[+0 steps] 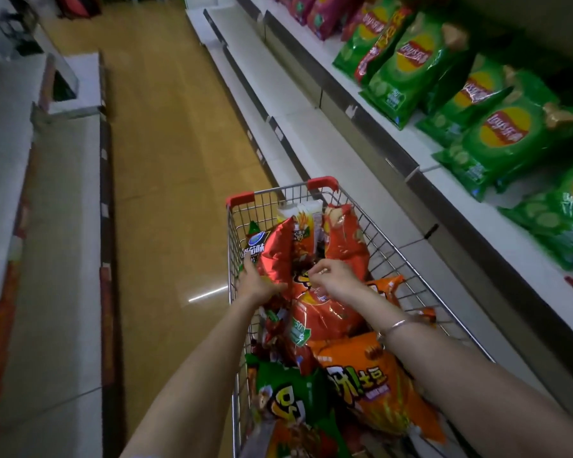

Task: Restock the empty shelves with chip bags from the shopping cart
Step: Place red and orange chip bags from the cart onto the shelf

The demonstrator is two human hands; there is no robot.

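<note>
While the wire shopping cart (392,252) holds a heap of red, orange and green chip bags (371,385), the left hand (257,282) grips a shiny red bag (275,256). The right hand (331,276) curls over another bag, its hold unclear. Green bags (497,140) fill the shelf (425,153) alongside.

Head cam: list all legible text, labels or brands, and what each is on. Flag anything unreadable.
"乐事": logo on the green chip bags on the shelf.
"土豆": orange bag in the cart.
"番茄味": dark bag at the cart's left wall.
Too small or blurred: the small print on all bags, the shelf-edge tags, the red bags.
</note>
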